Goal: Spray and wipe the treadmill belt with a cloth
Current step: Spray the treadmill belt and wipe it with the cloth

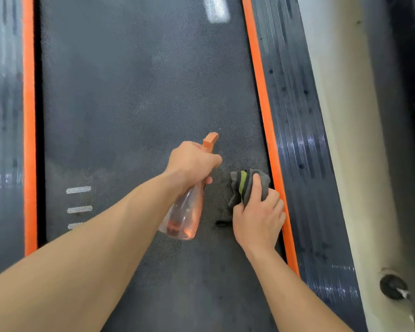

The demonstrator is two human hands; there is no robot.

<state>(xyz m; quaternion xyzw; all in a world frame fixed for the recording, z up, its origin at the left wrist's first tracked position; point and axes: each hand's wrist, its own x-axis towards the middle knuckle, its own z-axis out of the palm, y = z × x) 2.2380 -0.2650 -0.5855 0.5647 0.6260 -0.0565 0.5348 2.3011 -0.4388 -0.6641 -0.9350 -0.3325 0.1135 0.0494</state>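
Head view: a dark textured treadmill belt [134, 97] runs between orange edge strips [261, 97]. The left hand [192, 161] grips a clear spray bottle [185, 212] above it. The right hand [258, 219] presses a grey cloth [246, 183] onto the belt's right edge, beside ribbed black side rails [297, 116].

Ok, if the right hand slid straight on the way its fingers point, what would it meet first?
Nothing beyond the cloth under the right hand: ahead lies bare treadmill belt, alongside the orange side strip. The way looks free, though it may graze that strip.
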